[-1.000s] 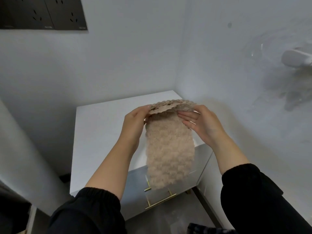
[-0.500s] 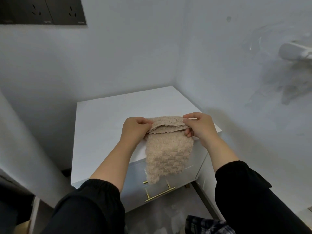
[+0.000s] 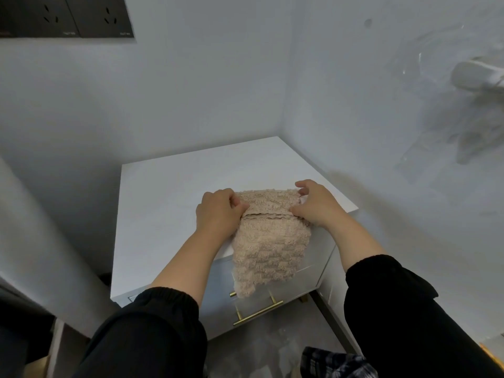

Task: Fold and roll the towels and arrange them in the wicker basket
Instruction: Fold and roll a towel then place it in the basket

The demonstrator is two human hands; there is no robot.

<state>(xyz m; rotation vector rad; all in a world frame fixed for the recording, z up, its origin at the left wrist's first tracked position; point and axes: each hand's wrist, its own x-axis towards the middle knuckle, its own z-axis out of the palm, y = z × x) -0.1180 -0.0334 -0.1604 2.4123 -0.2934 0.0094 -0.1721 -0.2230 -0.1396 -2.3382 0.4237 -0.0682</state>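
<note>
Lying at the front edge of the white surface (image 3: 169, 203): one beige towel (image 3: 270, 241), nubby ribbed pile, scalloped hem, top folded over, remainder hanging toward 6 o'clock. Left hand (image 3: 218, 211) at its 9 o'clock, right hand (image 3: 313, 205) at 3 o'clock, fingers curled, each gripping the fold, likely to set the crease.

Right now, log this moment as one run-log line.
step: folding | left hand pinches towel top edge | right hand grips towel corner | towel: top on cabinet, rest hangs over front | wicker basket: not in view
</note>
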